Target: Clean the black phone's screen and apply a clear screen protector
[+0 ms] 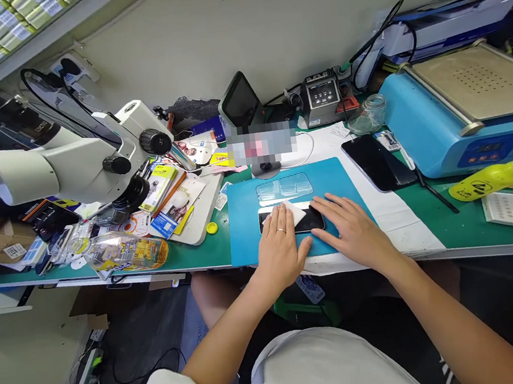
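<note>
A smartphone with a black screen (pixel 307 218) lies flat, long side across, on a blue mat (pixel 245 218). My left hand (pixel 281 242), with a ring on one finger, is pressed down over the phone's left part. Under its closed-together fingers it holds a folded white wipe (pixel 297 212) against the screen; the thumb points right. My right hand (pixel 349 229) is open at the phone's right end, fingers spread, thumb and index finger at the edge. Just beyond the phone lies a clear, dark-edged screen protector or glass sheet (pixel 284 188).
A white microscope (pixel 80 167) overhangs the left side, near a drink bottle (pixel 126 250) and a yellow cap (pixel 212 228). Rightward are another dark phone (pixel 378 163), a blue heating-plate machine (pixel 436 132), a yellow squeeze bottle (pixel 482 183) and a glass jar (pixel 367 115). A control unit (pixel 321 98) stands behind.
</note>
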{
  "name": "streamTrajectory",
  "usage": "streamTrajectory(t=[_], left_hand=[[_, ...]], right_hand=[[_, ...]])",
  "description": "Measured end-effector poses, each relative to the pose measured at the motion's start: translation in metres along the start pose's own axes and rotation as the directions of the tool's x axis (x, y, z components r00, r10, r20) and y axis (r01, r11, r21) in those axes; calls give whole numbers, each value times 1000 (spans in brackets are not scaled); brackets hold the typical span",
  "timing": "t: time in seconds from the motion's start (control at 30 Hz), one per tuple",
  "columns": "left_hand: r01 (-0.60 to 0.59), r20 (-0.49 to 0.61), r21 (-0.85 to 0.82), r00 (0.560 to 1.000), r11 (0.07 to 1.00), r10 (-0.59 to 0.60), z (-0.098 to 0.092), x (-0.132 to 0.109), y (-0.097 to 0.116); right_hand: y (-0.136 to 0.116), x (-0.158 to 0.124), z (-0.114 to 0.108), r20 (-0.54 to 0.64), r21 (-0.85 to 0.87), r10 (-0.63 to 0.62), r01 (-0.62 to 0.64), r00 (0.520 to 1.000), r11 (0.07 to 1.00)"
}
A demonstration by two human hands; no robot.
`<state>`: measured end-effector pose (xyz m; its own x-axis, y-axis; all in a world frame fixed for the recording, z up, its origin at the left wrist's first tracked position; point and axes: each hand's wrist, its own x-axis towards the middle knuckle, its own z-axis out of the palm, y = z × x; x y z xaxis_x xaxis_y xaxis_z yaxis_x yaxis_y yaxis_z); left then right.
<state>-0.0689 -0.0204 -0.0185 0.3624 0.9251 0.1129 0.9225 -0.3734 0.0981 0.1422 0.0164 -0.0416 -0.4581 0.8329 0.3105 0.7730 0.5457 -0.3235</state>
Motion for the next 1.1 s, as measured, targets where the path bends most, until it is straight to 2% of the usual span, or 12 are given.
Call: streamTrajectory(t=[0.07,0.13,0.33,0.4,0.47,0.63,0.7,0.77,0.97,1.1], left_hand=[[1,5,16,1000,1000,-1,0,13,1],[-4,6,30,1000,1000,3,0,16,2],[-23,-10,38,1000,999,23,2,-21,5],[-21,-15,36,1000,999,22,2,-26,6],[-26,-15,34,1000,999,26,2,-21,7],[-40,-18,29,999,999,40,1,13,11],[-41,-25,24,999,999,41,1,19,13],[-46,-23,17,999,999,46,1,16,13],[-67,-3,8,998,998,67,1,-17,13],[-81,-9,13,997,997,81,2,-9,14]], right_hand=[[0,0,0,0,-4,-2,2,1000,1000],[0,0,-1,2,-8,-8,8,1000,1000],[-1,0,-3,1,-6,-20,20,1000,1000],[-1,1,-3,-4,-7,-21,21,1000,1000],[-1,1,-3,-9,-9,-25,25,1000,1000],[-1,0,-2,-1,-14,-25,25,1000,1000],[-1,0,-3,-1,-21,-14,14,1000,1000],[-1,-1,-3,2,-26,-5,5,1000,1000],[-3,0,-5,16,-26,-4,4,1000,1000],[-3,1,-3,12,-30,-12,12,1000,999]])
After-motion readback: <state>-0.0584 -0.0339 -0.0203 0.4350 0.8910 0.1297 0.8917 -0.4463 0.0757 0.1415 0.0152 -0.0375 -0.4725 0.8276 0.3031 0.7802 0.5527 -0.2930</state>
